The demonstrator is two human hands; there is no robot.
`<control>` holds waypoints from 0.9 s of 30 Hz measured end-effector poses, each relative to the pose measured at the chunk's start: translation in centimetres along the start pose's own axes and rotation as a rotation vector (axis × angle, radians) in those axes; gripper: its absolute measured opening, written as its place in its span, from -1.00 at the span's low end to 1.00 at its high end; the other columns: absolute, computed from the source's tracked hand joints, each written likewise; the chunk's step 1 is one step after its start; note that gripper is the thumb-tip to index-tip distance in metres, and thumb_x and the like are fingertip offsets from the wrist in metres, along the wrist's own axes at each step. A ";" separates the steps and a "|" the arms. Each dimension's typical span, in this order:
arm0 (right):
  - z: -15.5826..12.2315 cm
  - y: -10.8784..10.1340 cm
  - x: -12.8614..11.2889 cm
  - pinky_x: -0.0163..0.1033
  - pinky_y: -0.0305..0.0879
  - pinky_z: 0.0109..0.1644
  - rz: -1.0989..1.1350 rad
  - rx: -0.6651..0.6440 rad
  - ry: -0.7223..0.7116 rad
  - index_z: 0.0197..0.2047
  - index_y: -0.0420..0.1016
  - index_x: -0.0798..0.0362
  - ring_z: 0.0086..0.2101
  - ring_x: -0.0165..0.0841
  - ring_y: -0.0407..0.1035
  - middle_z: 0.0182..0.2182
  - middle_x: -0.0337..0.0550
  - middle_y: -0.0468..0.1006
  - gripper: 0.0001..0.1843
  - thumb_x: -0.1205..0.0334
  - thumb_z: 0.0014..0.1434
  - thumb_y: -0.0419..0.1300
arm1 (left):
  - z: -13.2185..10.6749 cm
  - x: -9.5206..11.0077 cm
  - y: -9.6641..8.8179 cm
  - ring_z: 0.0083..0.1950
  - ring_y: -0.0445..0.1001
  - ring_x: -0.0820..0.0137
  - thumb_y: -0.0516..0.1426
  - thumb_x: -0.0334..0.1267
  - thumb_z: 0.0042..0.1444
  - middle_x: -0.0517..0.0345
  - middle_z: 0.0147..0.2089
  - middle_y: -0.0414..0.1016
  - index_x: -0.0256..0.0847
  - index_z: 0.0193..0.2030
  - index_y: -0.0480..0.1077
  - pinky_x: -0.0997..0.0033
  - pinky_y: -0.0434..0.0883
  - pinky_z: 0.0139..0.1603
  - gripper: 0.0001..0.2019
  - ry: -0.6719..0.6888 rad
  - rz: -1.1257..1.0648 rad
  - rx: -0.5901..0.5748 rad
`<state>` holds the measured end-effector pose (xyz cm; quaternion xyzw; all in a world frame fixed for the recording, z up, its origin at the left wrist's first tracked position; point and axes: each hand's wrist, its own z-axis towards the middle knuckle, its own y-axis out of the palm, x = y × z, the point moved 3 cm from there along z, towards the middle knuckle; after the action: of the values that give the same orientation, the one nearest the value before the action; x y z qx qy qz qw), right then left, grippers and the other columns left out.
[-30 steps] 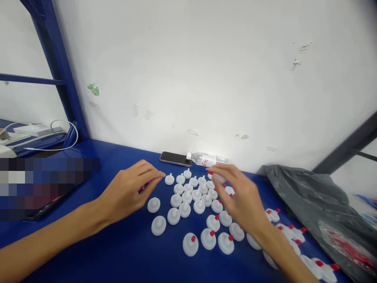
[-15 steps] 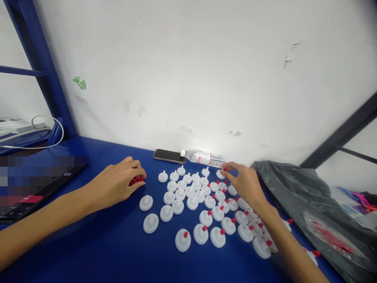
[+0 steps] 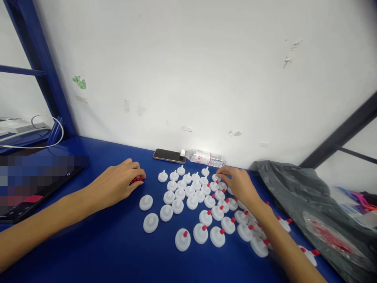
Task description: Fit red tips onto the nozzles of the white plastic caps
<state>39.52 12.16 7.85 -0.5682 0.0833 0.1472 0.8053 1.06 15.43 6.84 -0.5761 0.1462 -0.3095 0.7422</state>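
At the far left, a white cable (image 3: 62, 131) was looped beside a blue upright. Below it lay a touchscreen device (image 3: 33, 199), partly masked; a small pale character near its upper corner could not be read. The left hand (image 3: 122, 181) rested on the blue table (image 3: 118, 251), fingers curled around a cluster of small red caps (image 3: 137, 180); the number held could not be told. Next stood bare white spouted lids (image 3: 192, 202), spouts upward, grouped mid-table. Behind them, near the wall, lay a smartphone (image 3: 167, 155), screen dark. A clear plastic bottle (image 3: 218, 160) lay on its side, its white screw cap over the phone's right end; its label (image 3: 203, 157) was white with red lettering, not legible, and its contents could not be determined. The right hand (image 3: 237, 182) had thumb and fingers pinching a white capped lid (image 3: 215, 178) at its red tip, behind other red-capped lids (image 3: 218, 212). At the right lay a grey plastic bag (image 3: 290, 186), bearing a transparent packet (image 3: 331, 237) containing small red pieces.
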 end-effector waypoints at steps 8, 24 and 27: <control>-0.4 -0.7 -1.0 -0.01 0.40 0.09 0.004 0.014 -0.108 0.08 0.61 0.03 -0.02 -0.08 0.57 -0.05 -0.02 0.71 -0.60 0.07 0.48 0.01 | 0.1 0.3 -0.5 -0.17 0.48 0.22 0.07 -0.11 0.36 0.11 -0.23 0.58 -0.04 -0.23 0.53 0.39 0.27 -0.42 -0.77 0.014 -0.039 0.047; -3.0 -1.6 -6.8 -0.13 0.54 -0.13 0.274 -0.191 -0.261 -0.07 0.51 -0.06 0.03 -0.19 0.54 0.02 -0.07 0.64 -0.75 0.02 0.47 0.09 | -0.9 4.0 -1.6 -0.11 0.58 0.36 0.08 -0.15 0.44 0.12 -0.12 0.68 -0.14 -0.01 0.56 0.40 0.51 -0.09 -0.76 0.255 -0.198 0.423; -3.6 -2.0 -7.8 -0.11 0.55 -0.09 0.359 -0.154 -0.256 -0.05 0.44 -0.07 0.01 -0.20 0.56 0.01 -0.08 0.64 -0.80 0.03 0.48 0.08 | -1.4 5.3 -2.0 -0.20 0.58 0.43 0.12 -0.23 0.42 0.15 -0.15 0.68 -0.15 -0.01 0.55 0.49 0.50 -0.22 -0.83 0.301 -0.248 0.463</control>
<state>32.93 6.99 10.78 -0.5809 0.0686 0.3650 0.7243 3.68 10.73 9.08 -0.3526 0.1087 -0.5048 0.7804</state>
